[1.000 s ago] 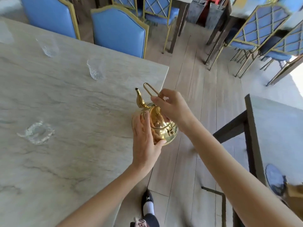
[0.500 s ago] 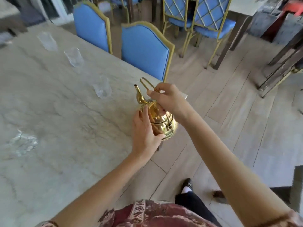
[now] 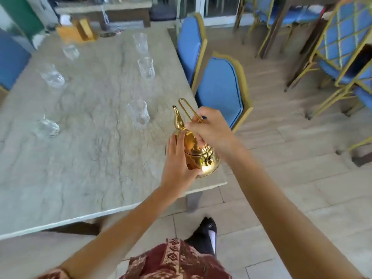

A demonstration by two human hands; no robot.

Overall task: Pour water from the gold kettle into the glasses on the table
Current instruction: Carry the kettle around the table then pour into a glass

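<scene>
Patterned maroon garment [image 3: 177, 260], black shoe [image 3: 205, 232]

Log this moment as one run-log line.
phase: pre-pour | right hand: gripping kettle handle | left hand: steadying gold kettle | nearest glass: upright, apart from spout

**Blue chairs, a wooden holder and other tables**

Two blue padded chairs with gold frames stand along the right edge of the marble table [image 3: 84, 162]: the nearer chair [image 3: 220, 90] close to the near right corner, the farther chair [image 3: 190, 47] towards the far right corner. At the far left corner sits a wooden holder [image 3: 77, 32] with something white in it. Another blue chair [image 3: 11, 59] shows at the left edge. Beyond the far edge stands a second table [image 3: 104, 8], blurred. To the right, on the pale plank floor [image 3: 291, 150], stand lattice-backed blue chairs [image 3: 346, 41] with gold wire frames beside a dark-legged table [image 3: 279, 23].
</scene>
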